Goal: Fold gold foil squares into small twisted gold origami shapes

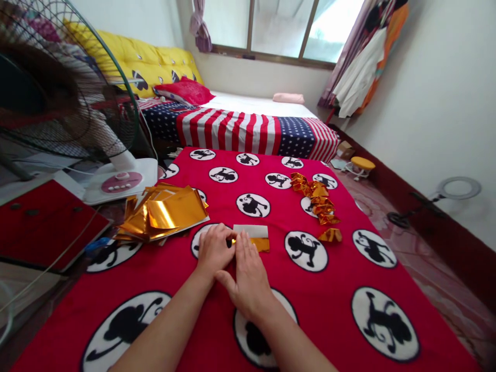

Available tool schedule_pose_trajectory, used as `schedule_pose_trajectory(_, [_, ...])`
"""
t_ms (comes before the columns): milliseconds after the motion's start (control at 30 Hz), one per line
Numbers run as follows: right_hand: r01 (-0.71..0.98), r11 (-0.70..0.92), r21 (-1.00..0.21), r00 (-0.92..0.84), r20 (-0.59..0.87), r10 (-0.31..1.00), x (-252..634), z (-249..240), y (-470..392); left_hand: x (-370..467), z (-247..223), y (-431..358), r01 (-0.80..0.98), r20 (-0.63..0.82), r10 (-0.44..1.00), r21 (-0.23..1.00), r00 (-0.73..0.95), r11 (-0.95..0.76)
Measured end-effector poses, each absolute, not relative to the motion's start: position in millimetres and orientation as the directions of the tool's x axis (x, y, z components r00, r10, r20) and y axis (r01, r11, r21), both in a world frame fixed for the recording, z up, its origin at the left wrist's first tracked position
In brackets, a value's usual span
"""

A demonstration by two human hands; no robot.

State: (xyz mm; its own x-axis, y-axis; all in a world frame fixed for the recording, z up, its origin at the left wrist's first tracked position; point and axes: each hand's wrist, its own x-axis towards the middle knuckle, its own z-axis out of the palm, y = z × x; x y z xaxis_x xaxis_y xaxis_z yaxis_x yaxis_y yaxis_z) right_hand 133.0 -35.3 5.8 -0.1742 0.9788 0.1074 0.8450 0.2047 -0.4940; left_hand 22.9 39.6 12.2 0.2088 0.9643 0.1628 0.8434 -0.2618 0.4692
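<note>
A small sheet of paper (250, 232), pale with a gold strip folded along its near edge, lies on the red cloth in front of me. My left hand (215, 250) is at its left end, fingers curled and pressed together on the paper's edge. My right hand (250, 276) lies flat over the near gold edge, fingers straight and thumb spread toward the left hand. A pile of gold foil sheets (170, 211) sits to the left. On the right, several folded gold pieces (321, 202) form a row.
The red cloth (271, 206) has white circles with black monkeys. A fan (122, 178) stands at the left beside a dark red board (46, 222). Beyond are a bed (248, 129), a yellow stool (362, 163) and a ring-shaped stand (459, 187).
</note>
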Motion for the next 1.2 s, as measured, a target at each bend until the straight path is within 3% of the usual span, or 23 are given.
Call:
schedule_pose_trajectory(167, [0.932,0.140,-0.335,-0.125,0.066,0.990,174,4,-45,24,14,38,0.822,0.182,0.960,0.498,0.215,-0.278])
schedule_pose_trajectory(333, [0.964,0.117,-0.240,-0.092,0.114,0.989,195,-1,-51,22,16,38,0.830,0.175,0.959,0.482,0.223,-0.281])
schedule_pose_trajectory(467, [0.968,0.113,-0.223,-0.084,0.137,0.987,195,-6,-51,27,27,30,0.865,0.164,0.957,0.410,0.240,-0.288])
schedule_pose_trajectory(533, [0.970,0.116,-0.215,-0.085,0.150,0.985,194,-8,-51,37,34,21,0.880,0.251,0.934,0.342,0.252,-0.330])
schedule_pose_trajectory(600, [0.973,0.120,-0.199,-0.088,0.166,0.982,194,-11,-52,51,39,10,0.837,0.287,0.898,0.348,0.333,-0.422])
schedule_pose_trajectory(700, [0.973,0.149,-0.175,-0.118,0.176,0.977,194,-13,-52,72,35,-4,0.631,0.199,0.769,0.467,0.607,-0.619])
schedule_pose_trajectory(833, [0.975,0.141,-0.171,-0.118,0.138,0.983,193,-12,-52,80,19,-7,0.565,0.071,0.699,0.534,0.712,-0.630])
schedule_pose_trajectory(1200, [0.976,0.130,-0.177,-0.098,0.178,0.979,193,-10,-52,26,3,5,0.697,0.082,0.748,0.309,0.659,-0.647])
